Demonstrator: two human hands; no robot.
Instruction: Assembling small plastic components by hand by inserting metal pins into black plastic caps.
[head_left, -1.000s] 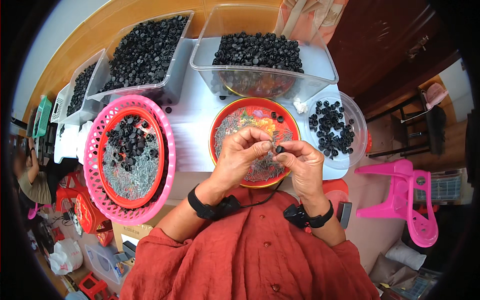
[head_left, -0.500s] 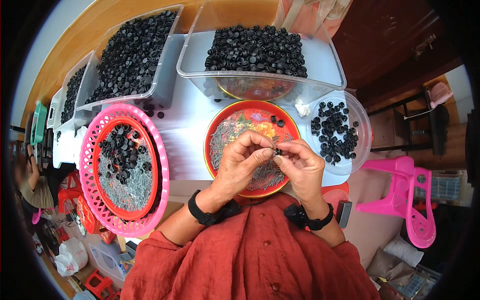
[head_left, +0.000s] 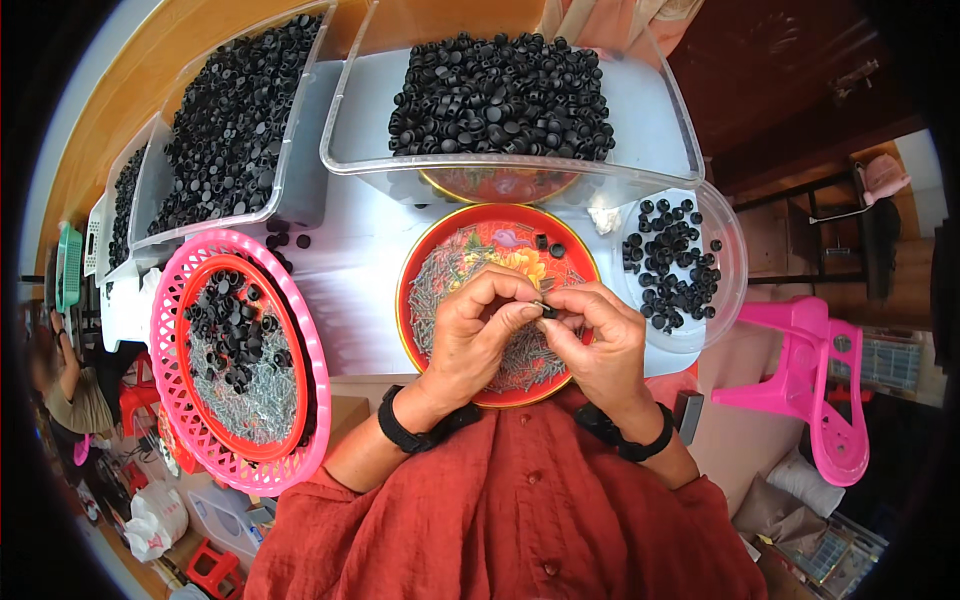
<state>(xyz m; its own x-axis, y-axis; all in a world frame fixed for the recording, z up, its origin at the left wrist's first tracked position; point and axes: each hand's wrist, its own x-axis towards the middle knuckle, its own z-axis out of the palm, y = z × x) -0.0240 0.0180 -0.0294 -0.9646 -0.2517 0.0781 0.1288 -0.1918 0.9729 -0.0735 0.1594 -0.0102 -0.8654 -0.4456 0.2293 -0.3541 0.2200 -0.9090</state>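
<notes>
My left hand (head_left: 473,322) and my right hand (head_left: 603,335) meet above a round red tray (head_left: 409,349) with a gold rim. Between the right thumb and fingers is a small black plastic cap (head_left: 547,311). The left thumb and forefinger are pinched against it, closed on what looks like a small grey screw, mostly hidden by the fingertips. Many grey screws (head_left: 437,275) lie in the flower-patterned tray, and a couple of loose black caps (head_left: 549,244) rest near its far side.
A clear tub (head_left: 678,175) of black caps stands behind the tray, another tub (head_left: 283,150) to its left. At right is a round clear container (head_left: 738,262) of black parts. A pink basket (head_left: 317,400) at left holds a red tray of caps and screws. A pink stool (head_left: 790,345) stands right.
The view has shifted slightly, so the tubs and basket sit a little differently in it. My hands stay pinched together, and the black cap shows more clearly between the fingertips.
</notes>
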